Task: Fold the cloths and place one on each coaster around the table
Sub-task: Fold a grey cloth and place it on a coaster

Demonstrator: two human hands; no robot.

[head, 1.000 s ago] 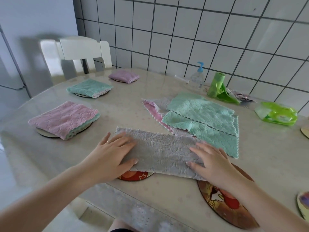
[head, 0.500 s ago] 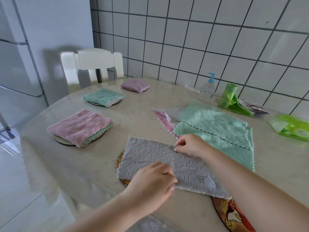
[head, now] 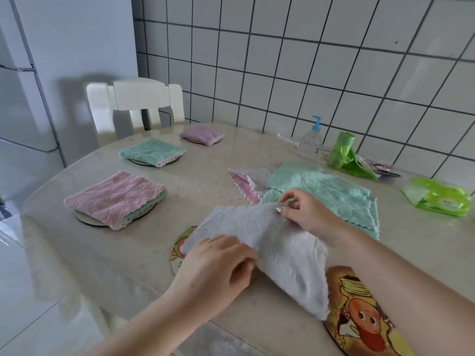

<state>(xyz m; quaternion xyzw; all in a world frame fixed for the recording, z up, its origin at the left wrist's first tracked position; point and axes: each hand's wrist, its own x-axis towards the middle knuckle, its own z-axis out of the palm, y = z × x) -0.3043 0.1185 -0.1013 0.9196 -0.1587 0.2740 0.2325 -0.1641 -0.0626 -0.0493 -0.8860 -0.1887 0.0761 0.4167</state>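
A white tiled wall (head: 308, 73) with dark grout is seen behind the bench (head: 205, 181). A white chair (head: 136, 104) is set at its far end, beside a pale fridge (head: 23, 98).

You have one view only — the head camera, looking forward and down across the table (head: 102, 253) toward the tiled wall (head: 308, 73). It sits close above both hands' grip on the grey cloth (head: 270, 242) — forearms enter from the bottom edge.
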